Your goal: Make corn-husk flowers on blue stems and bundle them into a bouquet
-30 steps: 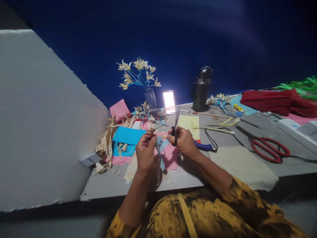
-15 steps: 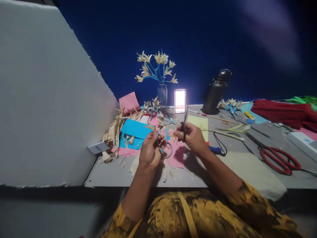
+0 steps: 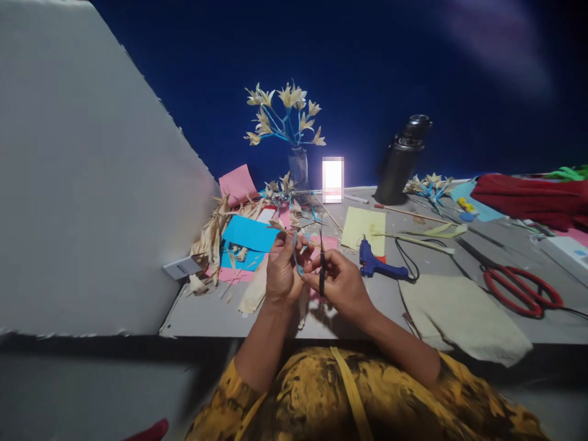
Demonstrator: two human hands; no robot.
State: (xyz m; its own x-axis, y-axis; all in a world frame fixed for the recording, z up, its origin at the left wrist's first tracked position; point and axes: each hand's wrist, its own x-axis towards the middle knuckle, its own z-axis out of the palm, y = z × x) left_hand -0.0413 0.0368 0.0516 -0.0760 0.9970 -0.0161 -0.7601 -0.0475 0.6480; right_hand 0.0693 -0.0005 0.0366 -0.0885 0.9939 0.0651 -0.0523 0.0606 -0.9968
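Observation:
Over the front middle of the table, my left hand (image 3: 281, 272) pinches a thin light-blue strip (image 3: 296, 252), which seems to run along a narrow stem; its exact kind is hard to make out. Beside it, my right hand (image 3: 346, 285) is closed on small black scissors (image 3: 322, 269), blades pointing up. The right fingertips come close to the lower end of the blue strip; whether they touch it I cannot tell. Below the hands lie pink paper (image 3: 327, 246) and dried husk scraps (image 3: 252, 297).
A glass vase (image 3: 298, 168) of husk flowers (image 3: 289, 113) stands at the back, near a glowing screen (image 3: 333, 179) and dark flask (image 3: 400, 168). To the right lie a blue glue gun (image 3: 381, 264), red-handled scissors (image 3: 521, 291) and pale cloth (image 3: 463, 312). Blue paper (image 3: 250, 233) is left.
My right hand has moved down and left, bringing the small scissors close to my left hand. The ring-shaped loop that hung below my left hand no longer shows. The glue gun is now uncovered.

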